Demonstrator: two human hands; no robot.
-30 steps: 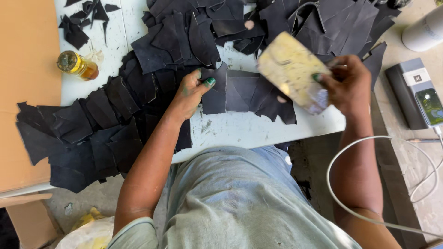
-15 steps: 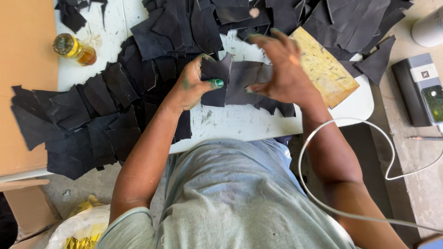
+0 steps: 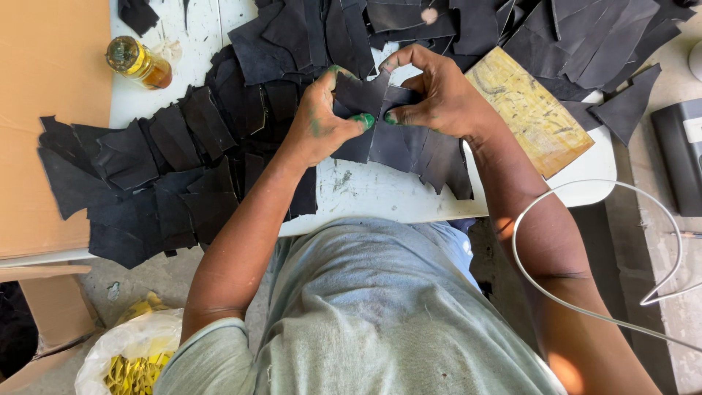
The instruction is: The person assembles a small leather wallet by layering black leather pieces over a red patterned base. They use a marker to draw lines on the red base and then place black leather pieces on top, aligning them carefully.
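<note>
Pinching dark leather piece [image 3: 363,93] | left hand [image 3: 316,126], right hand [image 3: 439,96] | both grips clamped, wrists bent inward

My left hand [image 3: 318,124] covered part of the black piece [image 3: 363,99] I was pinching, so couldn't see its full outline. The black device [image 3: 680,157] at the right got cut off by the frame edge, same with the black pile [image 3: 512,29] up top.

- A white table [image 3: 380,201] is seen, scuffed and stained.
- Grey concrete floor [image 3: 662,241] is lit by sunlight at the right.
- Brown cardboard [image 3: 44,110] is laid at the left.
</note>
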